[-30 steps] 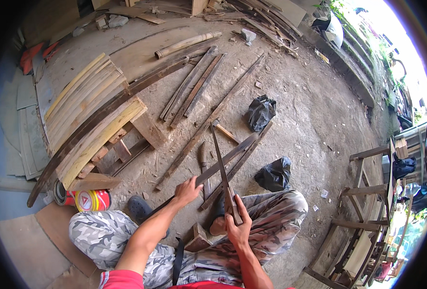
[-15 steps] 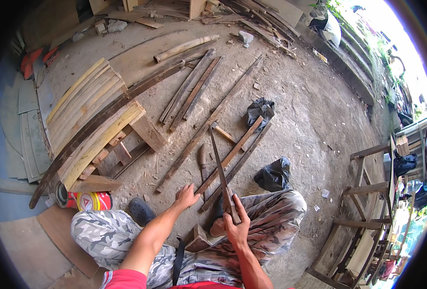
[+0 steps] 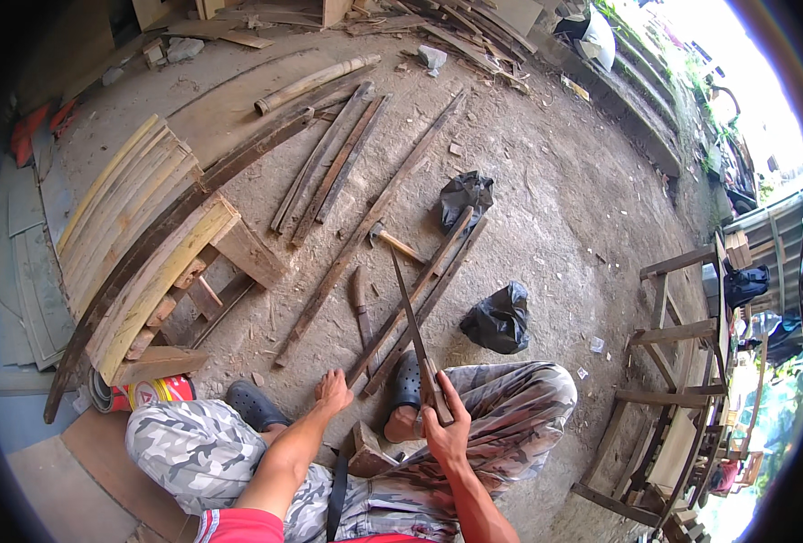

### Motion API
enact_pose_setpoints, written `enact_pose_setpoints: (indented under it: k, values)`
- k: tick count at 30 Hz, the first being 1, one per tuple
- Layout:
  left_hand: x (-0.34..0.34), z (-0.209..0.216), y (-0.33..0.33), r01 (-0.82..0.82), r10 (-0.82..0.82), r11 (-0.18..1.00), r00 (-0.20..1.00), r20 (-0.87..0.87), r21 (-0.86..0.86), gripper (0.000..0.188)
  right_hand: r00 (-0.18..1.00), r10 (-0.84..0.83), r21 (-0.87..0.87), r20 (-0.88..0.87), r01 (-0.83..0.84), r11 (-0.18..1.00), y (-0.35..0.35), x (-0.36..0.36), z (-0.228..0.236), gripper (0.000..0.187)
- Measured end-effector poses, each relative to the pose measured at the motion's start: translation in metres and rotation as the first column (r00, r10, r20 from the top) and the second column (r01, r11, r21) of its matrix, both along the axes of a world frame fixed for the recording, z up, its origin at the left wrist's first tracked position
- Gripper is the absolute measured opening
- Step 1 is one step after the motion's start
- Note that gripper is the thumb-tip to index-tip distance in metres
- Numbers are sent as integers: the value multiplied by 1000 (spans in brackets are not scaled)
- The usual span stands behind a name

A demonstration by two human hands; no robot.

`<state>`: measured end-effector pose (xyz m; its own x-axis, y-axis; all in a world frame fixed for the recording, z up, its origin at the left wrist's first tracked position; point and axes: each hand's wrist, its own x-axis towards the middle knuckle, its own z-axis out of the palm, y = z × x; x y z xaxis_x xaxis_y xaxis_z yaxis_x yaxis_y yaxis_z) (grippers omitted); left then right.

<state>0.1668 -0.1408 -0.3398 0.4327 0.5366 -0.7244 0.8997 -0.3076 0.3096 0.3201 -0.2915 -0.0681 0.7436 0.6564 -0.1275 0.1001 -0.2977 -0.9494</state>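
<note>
Hands [image 3: 334,391] first: left one reaching down to the dirt floor [image 3: 546,199], fingers spread and grasping nothing, fingertips at the near ends of two long dark slats [image 3: 420,294] lying side by side. Right hand [image 3: 445,427] clenched around the handle of a long thin blade [image 3: 409,312], held upright with the tip pointing far, crossing over the slats. Just left of the slats, a short dark knife [image 3: 360,303] flat on the floor. Beyond it, a hammer [image 3: 392,242] with a pale wooden handle. Below the hands, camouflage trousers [image 3: 193,462], a dark clog [image 3: 255,404] on the left foot and another [image 3: 408,380] on the right, with a small wooden block [image 3: 365,450] between the knees.

Farther out, a long dark slat [image 3: 370,222] running diagonally toward the far side, and a bundle of three more [image 3: 329,163] beside it. Two crumpled black bags [image 3: 501,317], one near right, one [image 3: 465,195] farther. On the left, a stack of curved pale planks [image 3: 139,244] over a rough wooden frame [image 3: 238,258], and a red and yellow can [image 3: 152,394] near the left knee. At far middle, a pale bamboo pole [image 3: 315,81]. On the right, bare wooden chair frames [image 3: 682,362].
</note>
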Motion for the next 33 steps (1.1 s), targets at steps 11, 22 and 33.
enact_pose_setpoints:
  k: [11,22,33]
  values:
    - [87,19,-11,-57,44,997,968,249,45,70,995,-70,-66,-76,65,996,-18,5,-12,63]
    - [127,16,-2,156,-178,974,975,135,164,92,951,-153,-131,-267,122,984,-4,3,2,62]
    - [123,52,30,138,-125,990,955,270,-31,106,934,-192,-141,-302,156,978,-2,2,6,63]
